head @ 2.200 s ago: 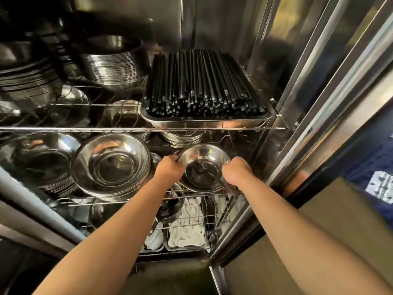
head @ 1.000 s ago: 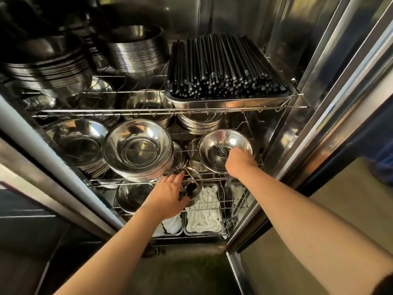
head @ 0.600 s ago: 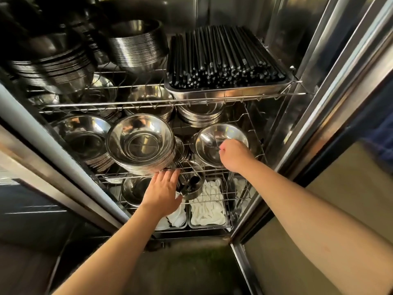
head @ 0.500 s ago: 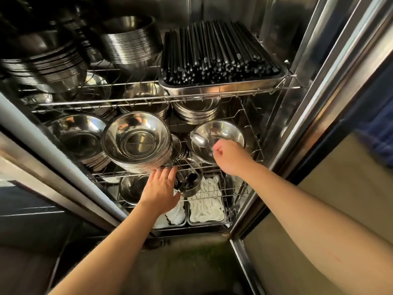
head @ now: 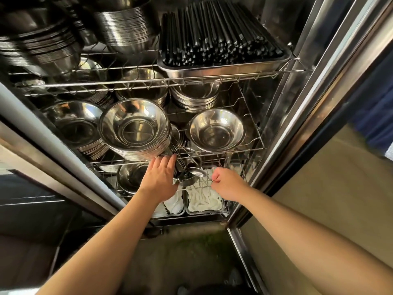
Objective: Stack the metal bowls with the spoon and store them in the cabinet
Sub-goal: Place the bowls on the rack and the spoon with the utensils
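Shiny metal bowl (head: 217, 130) upright on middle wire shelf; spoon (head: 197, 172) below, seemingly pinched.

Inside the steel cabinet (head: 302, 67), the right hand (head: 226, 184) pinches the handle of a spoon (head: 197, 172) — its bowl points left, over a small metal cup (head: 187, 179) at the front of the lower shelf. The left hand (head: 160, 179), fingers spread, rests against that cup. On the middle wire shelf (head: 244, 151) sits a single metal bowl (head: 217, 130), beside a tall stack of bowls (head: 136, 130). Above — a tray of black chopsticks (head: 217, 37).
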